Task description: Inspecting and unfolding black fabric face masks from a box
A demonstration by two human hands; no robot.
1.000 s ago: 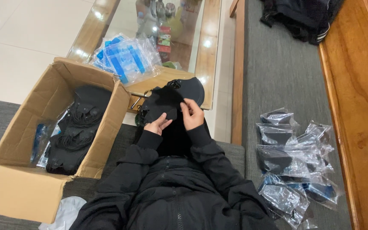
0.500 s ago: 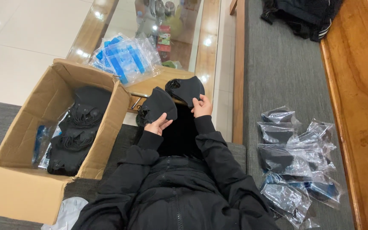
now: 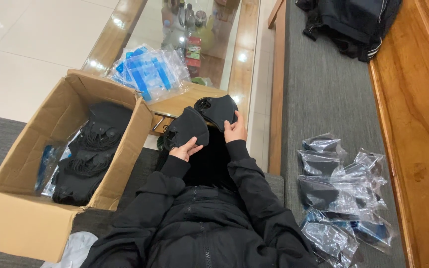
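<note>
Black masks (image 3: 186, 129), one gripped per hands (image 3: 185, 149)

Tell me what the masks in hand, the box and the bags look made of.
Left-hand mask and right-hand mask: soft matte black fabric, apparently; they crease. Box: brown corrugated cardboard, dull, flaps bent. Bags: thin clear plastic film, glossy, crinkled.

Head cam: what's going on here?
A seated person in a black jacket holds a black mask in each hand: left hand on one mask, right hand on the other mask, held apart over the lap. A cardboard box on their left holds more black masks. Bagged masks lie on the grey cushion to their right; blue packets sit on the glass table ahead.
</note>
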